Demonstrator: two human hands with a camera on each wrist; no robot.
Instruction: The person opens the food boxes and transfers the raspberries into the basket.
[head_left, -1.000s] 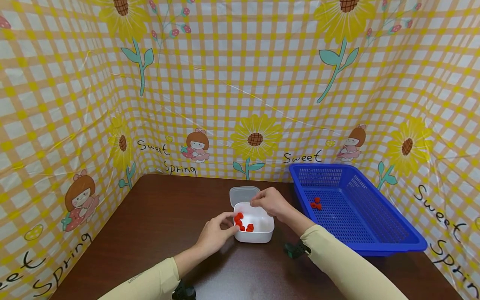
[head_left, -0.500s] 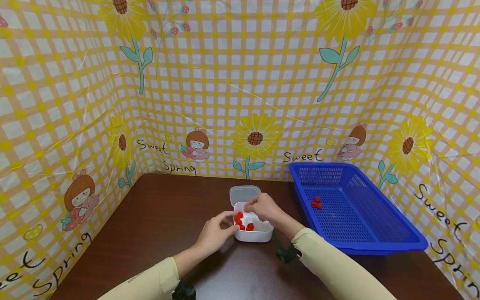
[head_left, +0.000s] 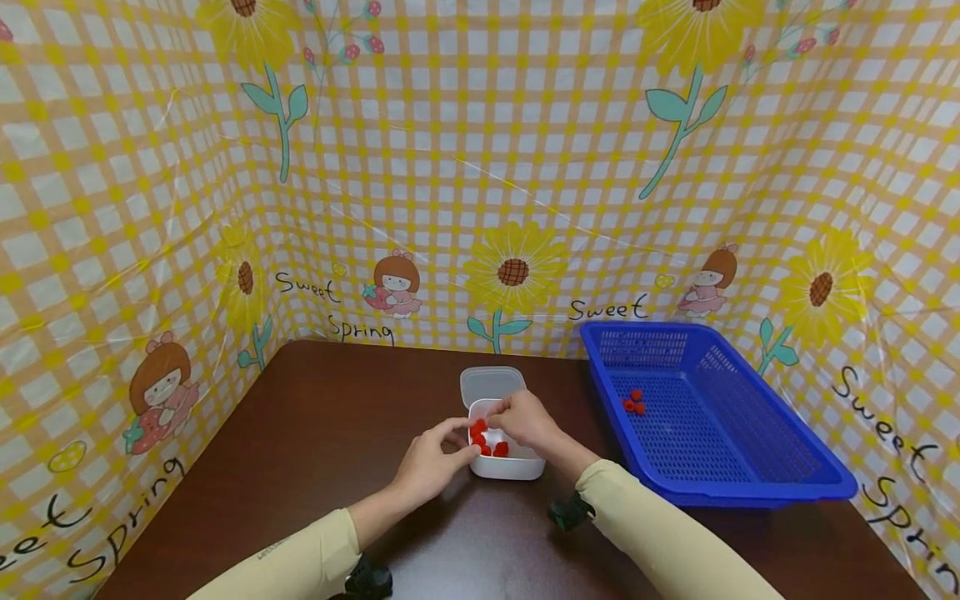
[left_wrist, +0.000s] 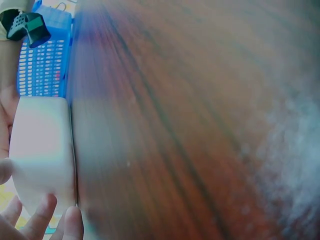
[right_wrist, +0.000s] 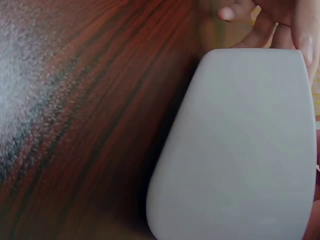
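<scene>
A white rectangular box (head_left: 510, 470) stands on the dark table with several small red berry-like pieces (head_left: 478, 437) along its left side inside. One more red piece (head_left: 501, 450) lies near the front wall. My left hand (head_left: 429, 460) holds the box's left end, thumb at the near corner and fingers along the side, as the left wrist view also shows on the box wall (left_wrist: 42, 140). My right hand (head_left: 528, 423) reaches into the box from the right with curled fingers. Its fingertips are down inside near the back left; whether they pinch anything is hidden.
A translucent lid (head_left: 491, 385) lies just behind the box. To the right stands a blue perforated basket (head_left: 757, 493) with a few red pieces (head_left: 636, 403) at its left side. A checked, flower-printed cloth (head_left: 450, 167) encloses the brown table (head_left: 337, 417).
My right hand has moved left and lower, from above the box's back right rim to inside the box. The left hand keeps its hold on the box.
</scene>
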